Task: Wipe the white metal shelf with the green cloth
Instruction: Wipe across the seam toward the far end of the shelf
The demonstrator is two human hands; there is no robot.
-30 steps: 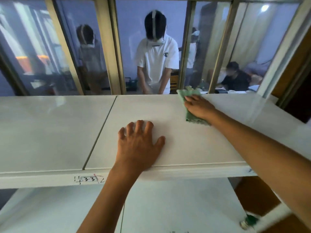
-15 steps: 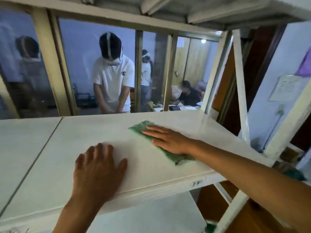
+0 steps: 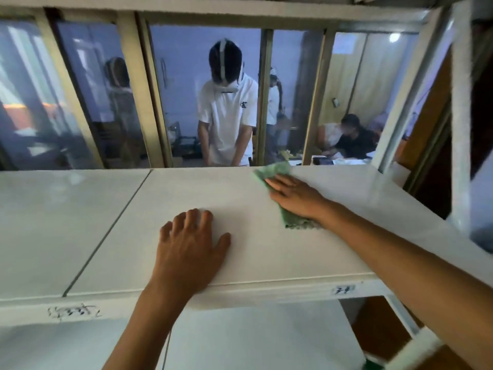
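Shelf: white metal shelf (image 3: 266, 252), two flat panels side by side with a dark seam (image 3: 106, 233) running front to back between them; handwritten marks (image 3: 72, 311) on its front lip at the left, a smaller mark (image 3: 344, 289) at the right.
Cloth: green cloth (image 3: 290, 220) lies flat on the right panel, one end at the far edge, the other end nearer the front, showing from under the wrist.
Right hand: right hand (image 3: 296, 196) lies palm down on top of the cloth, fingers (image 3: 280, 182) straight and close together, pressing flat and not curled round it; the forearm reaches in from the lower right.
Left hand: left hand (image 3: 189, 249) rests palm down on the bare right panel near the front edge, fingers spread a little apart, holding nothing, well apart from the cloth.
Frame: white upright posts (image 3: 458, 129) at the right; a lower shelf (image 3: 240, 340) shows beneath.
Behind: glass panes in tan frames (image 3: 138, 97); through them a person in a white shirt (image 3: 229, 116) stands with head bowed, and another in dark clothes (image 3: 352, 140) sits at the right.
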